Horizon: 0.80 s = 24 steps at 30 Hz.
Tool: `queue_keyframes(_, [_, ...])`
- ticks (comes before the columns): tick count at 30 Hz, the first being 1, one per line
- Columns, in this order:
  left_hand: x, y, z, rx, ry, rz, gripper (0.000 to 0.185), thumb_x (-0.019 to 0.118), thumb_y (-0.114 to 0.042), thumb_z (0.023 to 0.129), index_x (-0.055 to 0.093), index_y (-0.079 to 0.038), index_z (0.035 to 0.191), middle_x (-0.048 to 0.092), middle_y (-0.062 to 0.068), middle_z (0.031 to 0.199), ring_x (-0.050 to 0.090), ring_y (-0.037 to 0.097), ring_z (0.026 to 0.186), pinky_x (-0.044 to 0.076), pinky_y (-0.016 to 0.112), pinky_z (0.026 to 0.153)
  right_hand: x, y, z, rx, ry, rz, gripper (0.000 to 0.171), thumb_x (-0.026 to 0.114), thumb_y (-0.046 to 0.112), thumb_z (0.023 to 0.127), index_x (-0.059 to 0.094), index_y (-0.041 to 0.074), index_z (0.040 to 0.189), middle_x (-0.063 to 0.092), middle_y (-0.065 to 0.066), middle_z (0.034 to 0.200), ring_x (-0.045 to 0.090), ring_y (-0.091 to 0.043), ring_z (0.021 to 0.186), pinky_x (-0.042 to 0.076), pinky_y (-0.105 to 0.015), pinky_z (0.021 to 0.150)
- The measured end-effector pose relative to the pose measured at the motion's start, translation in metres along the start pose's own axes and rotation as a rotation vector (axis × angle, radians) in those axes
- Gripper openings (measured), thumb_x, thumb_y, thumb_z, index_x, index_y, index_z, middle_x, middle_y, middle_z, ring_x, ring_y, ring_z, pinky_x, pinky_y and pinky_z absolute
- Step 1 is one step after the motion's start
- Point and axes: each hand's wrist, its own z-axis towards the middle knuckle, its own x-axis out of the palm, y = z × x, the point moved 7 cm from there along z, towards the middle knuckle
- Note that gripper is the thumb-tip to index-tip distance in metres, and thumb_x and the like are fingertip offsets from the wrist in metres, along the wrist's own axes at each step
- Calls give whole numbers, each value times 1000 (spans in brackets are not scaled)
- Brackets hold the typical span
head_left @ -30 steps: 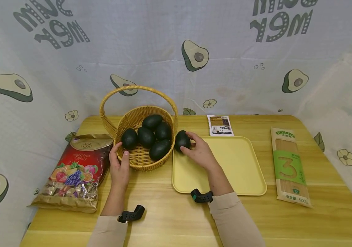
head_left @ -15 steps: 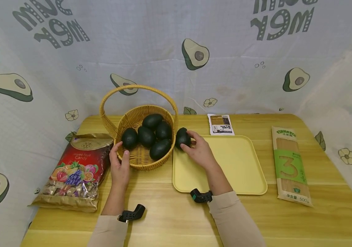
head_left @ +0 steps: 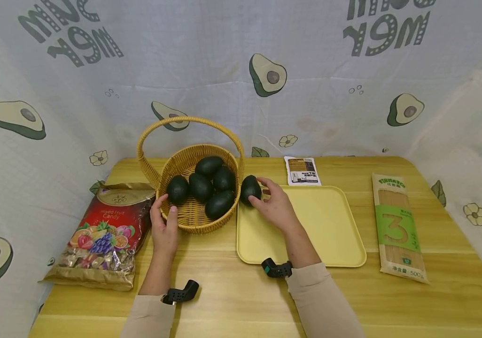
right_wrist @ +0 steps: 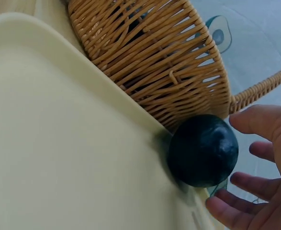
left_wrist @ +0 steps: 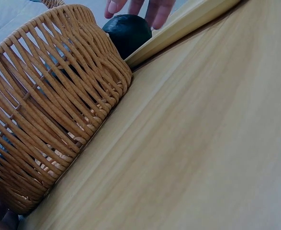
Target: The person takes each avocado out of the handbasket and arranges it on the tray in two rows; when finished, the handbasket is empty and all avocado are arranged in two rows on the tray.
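Observation:
In the head view a yellow wicker basket (head_left: 190,227) with a tall handle holds several dark green avocados (head_left: 200,188). Its near left side is touched by my left hand (head_left: 165,234), fingers spread along the wall and thumb at the front rim. One more avocado (head_left: 250,190) lies at the far left corner of the yellow tray (head_left: 317,225), close beside the basket. Around it, my right hand (head_left: 275,206) has its fingers loosely parted. The right wrist view shows a gap between that avocado (right_wrist: 202,151) and the lower fingers (right_wrist: 255,184), with the thumb near its upper edge.
A red and gold bag of mixed fruit candy (head_left: 101,234) lies left of the basket. Behind the tray is a small white packet (head_left: 302,171). A long pack of noodles (head_left: 397,230) lies at the right. A printed curtain (head_left: 207,70) hangs behind the table.
The right hand's fingers have come away from the avocado, which moved slightly up and stays at the tray's corner. The left hand and basket have not moved.

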Motion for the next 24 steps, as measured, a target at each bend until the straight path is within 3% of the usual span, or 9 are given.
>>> queue_keyframes(4, [0, 0, 0, -2, -1, -3, 43, 53, -15, 104, 45, -9, 146, 34, 15, 157, 23, 31, 153, 13, 58, 125, -6, 11, -3, -61, -40, 10, 62, 73, 22, 95, 49, 8, 150, 47, -20, 151, 50, -41, 137, 48, -52, 109])
queue_keyframes(12, [0, -1, 0, 0, 3, -10, 43, 53, -16, 104, 46, -9, 146, 34, 14, 157, 23, 30, 153, 13, 58, 125, -10, 46, -16, -217, -89, 58, 53, 74, 14, 93, 57, 8, 143, 56, -17, 142, 55, -37, 131, 48, -51, 108])
queue_keyframes(16, [0, 0, 0, -15, 12, -5, 44, 53, -18, 104, 45, -10, 147, 33, 14, 159, 21, 30, 154, 13, 58, 125, -3, 62, -23, -299, -54, 66, 50, 74, 9, 93, 59, 4, 139, 60, -19, 136, 58, -36, 125, 51, -51, 105])
queue_keyframes(24, [0, 0, 0, -9, 11, -10, 44, 52, -17, 104, 45, -10, 147, 33, 14, 158, 22, 30, 154, 13, 58, 125, 14, 74, -27, -356, 65, 19, 46, 75, 13, 93, 62, 6, 137, 62, -18, 132, 59, -34, 124, 50, -50, 107])
